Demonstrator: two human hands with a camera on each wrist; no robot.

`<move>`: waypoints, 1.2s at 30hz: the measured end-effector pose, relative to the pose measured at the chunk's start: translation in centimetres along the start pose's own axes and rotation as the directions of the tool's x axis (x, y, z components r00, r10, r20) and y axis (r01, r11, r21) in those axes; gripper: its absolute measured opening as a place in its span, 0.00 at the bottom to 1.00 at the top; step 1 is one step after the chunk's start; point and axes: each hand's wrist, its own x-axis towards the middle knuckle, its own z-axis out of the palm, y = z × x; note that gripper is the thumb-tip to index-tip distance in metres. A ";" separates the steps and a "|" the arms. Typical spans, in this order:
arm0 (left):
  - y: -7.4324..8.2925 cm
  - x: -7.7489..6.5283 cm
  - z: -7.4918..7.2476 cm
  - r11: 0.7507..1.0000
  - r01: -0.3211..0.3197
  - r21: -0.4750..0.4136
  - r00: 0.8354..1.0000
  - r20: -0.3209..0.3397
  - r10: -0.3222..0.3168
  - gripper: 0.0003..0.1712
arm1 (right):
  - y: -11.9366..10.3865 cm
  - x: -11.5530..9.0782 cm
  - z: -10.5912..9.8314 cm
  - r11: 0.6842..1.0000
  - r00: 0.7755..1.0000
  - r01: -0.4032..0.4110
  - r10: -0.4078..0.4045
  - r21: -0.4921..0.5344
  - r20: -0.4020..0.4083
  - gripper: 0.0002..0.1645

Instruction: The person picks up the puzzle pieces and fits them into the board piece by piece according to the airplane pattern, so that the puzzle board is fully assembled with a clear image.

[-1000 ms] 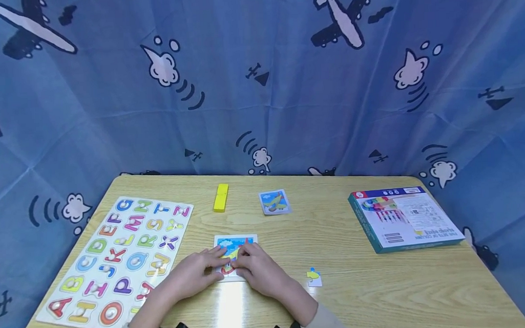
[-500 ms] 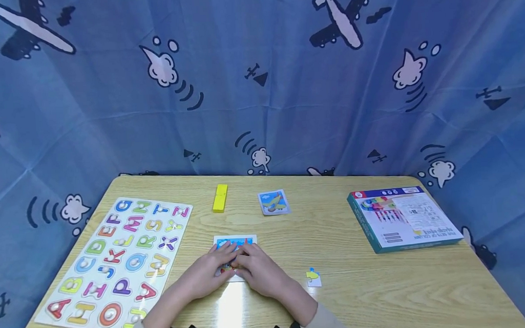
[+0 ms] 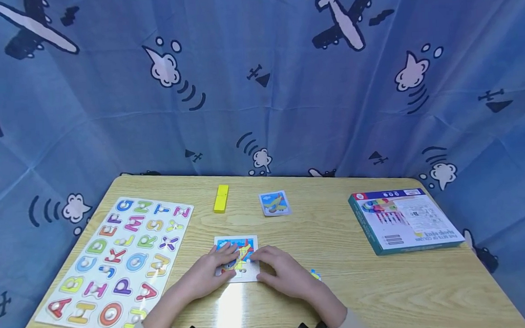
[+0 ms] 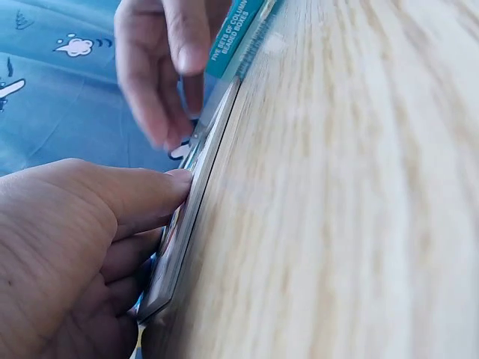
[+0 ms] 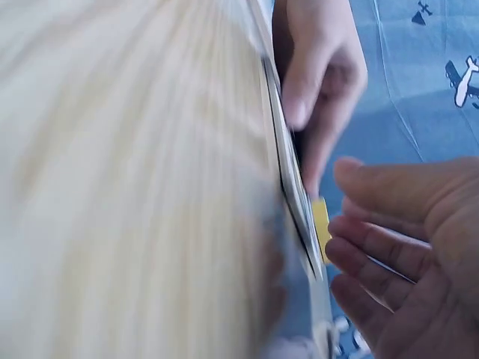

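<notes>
A small jigsaw puzzle (image 3: 250, 278) with a colourful plane picture lies flat on the table, its lower right corner a bare pale area. My left hand (image 3: 210, 271) rests on its left side with the fingers spread across the picture; in the left wrist view the thumb of that left hand (image 4: 82, 217) presses near the puzzle's edge. My right hand (image 3: 285, 273) hovers at the right edge, fingers loosely bent and apart from the thumb, with nothing between them in the right wrist view. A loose puzzle piece (image 3: 315, 274) is mostly hidden behind the right wrist.
A letter board (image 3: 127, 255) with knobbed pieces lies at the left. Behind the puzzle are a yellow block (image 3: 221, 198) and a small plane picture card (image 3: 275, 203). A flat box (image 3: 406, 221) lies on the right. A blue curtain (image 3: 260, 110) hangs behind the table.
My right hand has drawn off the puzzle to the right, uncovering its right side and covering most of the loose piece. My left hand has slid slightly right over the picture.
</notes>
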 end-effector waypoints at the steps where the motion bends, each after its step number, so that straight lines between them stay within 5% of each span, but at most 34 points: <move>1: 0.0 0.0 0.0 1.000 0.000 -0.003 1.000 -0.001 0.000 0.27 | 0.3 -0.4 -0.3 1.000 1.000 -0.008 0.008 0.002 -0.009 0.23; 16: 0.0 0.1 0.0 1.000 0.015 -0.013 1.000 0.008 -0.015 0.27 | 4.6 -7.2 -4.4 0.978 0.974 -0.210 0.209 -0.006 -0.084 0.30; 36: 0.0 0.1 0.0 0.999 0.016 -0.035 1.000 0.009 -0.016 0.27 | 6.0 -8.4 -4.0 0.984 0.986 -0.157 0.152 -0.083 -0.063 0.12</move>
